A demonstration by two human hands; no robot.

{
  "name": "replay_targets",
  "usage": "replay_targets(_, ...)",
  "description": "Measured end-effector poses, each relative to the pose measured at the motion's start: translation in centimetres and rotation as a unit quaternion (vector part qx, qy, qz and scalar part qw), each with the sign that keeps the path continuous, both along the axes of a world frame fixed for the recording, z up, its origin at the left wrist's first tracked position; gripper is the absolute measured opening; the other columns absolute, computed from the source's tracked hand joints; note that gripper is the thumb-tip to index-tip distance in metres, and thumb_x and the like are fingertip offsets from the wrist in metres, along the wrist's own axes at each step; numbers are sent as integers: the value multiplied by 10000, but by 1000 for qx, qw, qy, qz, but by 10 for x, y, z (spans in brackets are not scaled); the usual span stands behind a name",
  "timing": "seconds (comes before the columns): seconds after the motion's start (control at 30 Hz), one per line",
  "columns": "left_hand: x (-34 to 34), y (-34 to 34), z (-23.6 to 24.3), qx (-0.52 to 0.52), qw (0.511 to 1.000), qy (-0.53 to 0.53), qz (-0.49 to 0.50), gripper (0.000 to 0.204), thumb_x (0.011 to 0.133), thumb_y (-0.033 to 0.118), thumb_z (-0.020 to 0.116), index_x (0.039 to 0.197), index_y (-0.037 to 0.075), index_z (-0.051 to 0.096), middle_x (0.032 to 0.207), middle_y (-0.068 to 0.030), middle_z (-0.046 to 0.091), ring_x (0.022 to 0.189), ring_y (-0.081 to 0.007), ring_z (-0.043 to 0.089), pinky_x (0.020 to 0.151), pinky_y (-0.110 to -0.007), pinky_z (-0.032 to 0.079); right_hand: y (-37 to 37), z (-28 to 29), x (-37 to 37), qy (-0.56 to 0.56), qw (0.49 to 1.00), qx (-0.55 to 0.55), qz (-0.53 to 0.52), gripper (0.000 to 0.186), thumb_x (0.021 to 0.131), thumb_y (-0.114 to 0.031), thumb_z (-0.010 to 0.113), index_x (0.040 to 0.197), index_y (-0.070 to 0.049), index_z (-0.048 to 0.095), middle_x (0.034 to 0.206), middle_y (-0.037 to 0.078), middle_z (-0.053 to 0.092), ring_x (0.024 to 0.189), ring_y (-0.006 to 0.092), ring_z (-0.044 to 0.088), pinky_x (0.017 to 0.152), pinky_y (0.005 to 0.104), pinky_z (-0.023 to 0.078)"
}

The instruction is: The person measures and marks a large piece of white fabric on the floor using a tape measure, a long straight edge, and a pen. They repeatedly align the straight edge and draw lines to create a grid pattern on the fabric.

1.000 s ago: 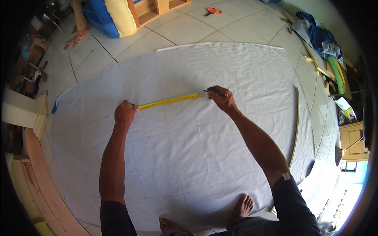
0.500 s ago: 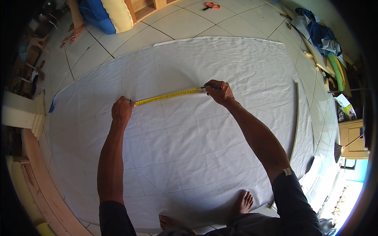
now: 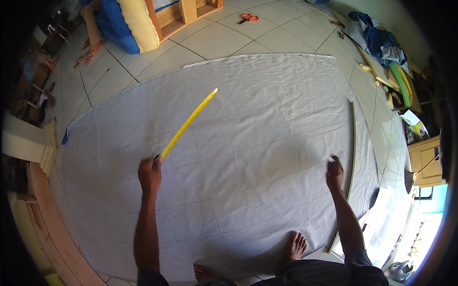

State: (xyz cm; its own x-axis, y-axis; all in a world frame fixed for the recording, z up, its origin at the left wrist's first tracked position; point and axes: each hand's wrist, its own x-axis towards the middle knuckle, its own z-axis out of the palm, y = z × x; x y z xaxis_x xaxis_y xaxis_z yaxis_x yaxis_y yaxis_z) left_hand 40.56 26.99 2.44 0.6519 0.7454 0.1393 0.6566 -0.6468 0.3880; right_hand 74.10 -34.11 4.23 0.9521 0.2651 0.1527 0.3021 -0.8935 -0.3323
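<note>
A large sheet of pale grey-white fabric (image 3: 257,119), ruled with thin dark lines, lies spread under me. My left hand (image 3: 150,175) is closed round a tape measure, whose yellow blade (image 3: 188,124) sticks out toward the far right with its end free. Most of the tape's case is hidden in the fist. At the right, my right hand (image 3: 335,172) is over the fabric with its fingers curled, close to a long thin metal bar (image 3: 352,148). Motion blurs this hand, and what it holds is hard to make out.
Orange-handled scissors (image 3: 249,18) lie on the tiled floor (image 3: 210,40) beyond the fabric. A wooden frame (image 3: 188,14) and blue-and-cream cushion (image 3: 138,26) stand at the far left. Fabric and foam scraps (image 3: 381,45) are piled far right. My bare feet (image 3: 295,245) are on the near edge.
The tape blade's end has come away from my right hand and swung up and away. My right hand has moved right and nearer; my left has come slightly nearer. The pen seen earlier no longer shows.
</note>
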Motion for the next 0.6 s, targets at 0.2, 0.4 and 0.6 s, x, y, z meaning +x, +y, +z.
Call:
replay_targets(0.2,-118,-117,9,-189,966,-103,141,397,994,307,681,1234,-7,645,1095,-174,656,936,-344,664,793,-441,541,-158,-23,-106,40,897,-175,-404,649,916,-234,752,1484,-150,448,1340,169,582,1228,384,562,986,526,488)
replay_targets(0.4,-158,-138,19,-53,986,-46,154,525,1016,230,631,1426,-59,474,1305,-264,540,1173,-414,585,922,-457,528,-133,-18,-100,-20,981,-82,-174,379,1000,-138,612,1368,-112,529,1199,197,640,1140,410,576,976,500,470)
replay_targets(0.6,-184,-153,13,-11,977,192,90,490,936,252,719,1312,-36,589,1324,-351,512,1260,-508,503,1071,-569,440,49,-2,-94,87,873,472,-79,348,998,-157,623,1338,-87,624,987,43,649,782,174,593,700,352,523)
